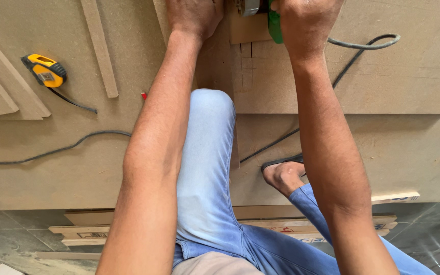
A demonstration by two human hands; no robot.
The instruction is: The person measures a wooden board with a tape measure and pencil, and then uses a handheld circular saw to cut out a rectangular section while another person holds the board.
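Note:
My left hand [193, 16] presses flat on a brown fibreboard panel [383, 76] at the top of the view, fingers cut off by the frame edge. My right hand [306, 20] grips a green power tool [275, 25] with a metal part [249, 6] beside it, resting on a small board piece [248, 30] with cut lines scored below it. The tool's grey cord [367, 45] loops off to the right. My knee in light blue jeans [207, 147] rests on the boards between my arms.
A yellow and black tape measure [44, 71] lies at the left beside a narrow wood strip [100, 48]. A dark cable [52, 151] crosses the large lower board [52, 178]. My sandalled foot [283, 175] rests on the board. Stacked strips [87, 231] lie at its near edge over a grey tiled floor [6, 229].

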